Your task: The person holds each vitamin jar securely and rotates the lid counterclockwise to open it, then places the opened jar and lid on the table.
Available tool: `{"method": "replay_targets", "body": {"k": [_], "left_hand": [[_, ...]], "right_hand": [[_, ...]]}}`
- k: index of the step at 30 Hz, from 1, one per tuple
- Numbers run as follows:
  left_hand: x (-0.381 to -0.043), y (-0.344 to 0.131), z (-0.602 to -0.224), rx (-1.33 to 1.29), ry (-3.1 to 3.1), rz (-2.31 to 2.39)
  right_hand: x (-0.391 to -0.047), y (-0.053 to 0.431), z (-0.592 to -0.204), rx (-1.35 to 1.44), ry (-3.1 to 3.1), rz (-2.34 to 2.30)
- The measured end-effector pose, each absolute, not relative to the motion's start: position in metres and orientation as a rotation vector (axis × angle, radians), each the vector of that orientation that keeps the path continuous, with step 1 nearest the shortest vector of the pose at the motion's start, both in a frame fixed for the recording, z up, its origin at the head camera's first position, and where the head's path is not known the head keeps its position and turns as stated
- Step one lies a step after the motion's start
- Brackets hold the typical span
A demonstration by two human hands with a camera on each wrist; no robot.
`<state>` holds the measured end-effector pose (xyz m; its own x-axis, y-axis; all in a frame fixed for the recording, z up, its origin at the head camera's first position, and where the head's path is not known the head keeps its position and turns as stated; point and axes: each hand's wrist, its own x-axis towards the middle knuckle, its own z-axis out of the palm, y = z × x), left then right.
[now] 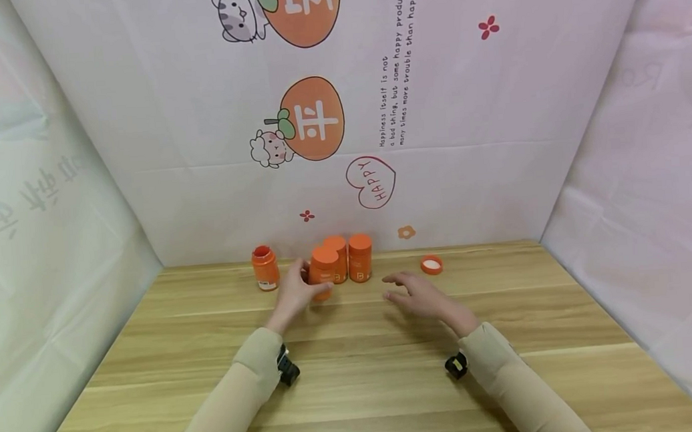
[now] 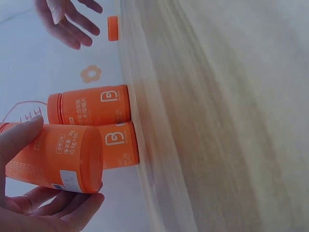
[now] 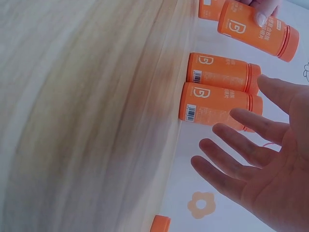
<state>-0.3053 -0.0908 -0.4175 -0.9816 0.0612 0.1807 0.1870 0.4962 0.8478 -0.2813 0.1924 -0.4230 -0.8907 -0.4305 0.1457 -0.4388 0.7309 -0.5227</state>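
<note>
My left hand (image 1: 294, 292) grips an orange lidded pill bottle (image 1: 322, 271), thumb on one side and fingers on the other. In the left wrist view that bottle (image 2: 58, 157) is held above the table, its base toward the camera. Just behind it, two more capped orange bottles stand side by side, a nearer-left bottle (image 1: 339, 270) and a right bottle (image 1: 359, 258). My right hand (image 1: 420, 296) hovers to their right, fingers spread and apart from everything. An uncapped orange bottle (image 1: 266, 270) stands left of my left hand.
A loose orange lid (image 1: 431, 264) with a pale inside lies on the wooden table (image 1: 370, 388) at the right, near the back edge. A printed white sheet (image 1: 452, 188) rises behind the bottles, with white sheets at both sides.
</note>
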Motion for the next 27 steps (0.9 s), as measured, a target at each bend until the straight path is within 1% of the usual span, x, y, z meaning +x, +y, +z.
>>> {"method": "replay_targets", "body": {"k": [9,27], "left_hand": [[-0.298,-0.088,-0.418,-0.296,-2.590,-1.495],[-0.285,-0.081,-0.421,-0.380,-2.603,-1.491]], "right_hand": [[-0.279,0.190,-0.420,0.785,-2.860,0.856],[-0.274,0.185,-0.414,0.719,-2.807,0.967]]}}
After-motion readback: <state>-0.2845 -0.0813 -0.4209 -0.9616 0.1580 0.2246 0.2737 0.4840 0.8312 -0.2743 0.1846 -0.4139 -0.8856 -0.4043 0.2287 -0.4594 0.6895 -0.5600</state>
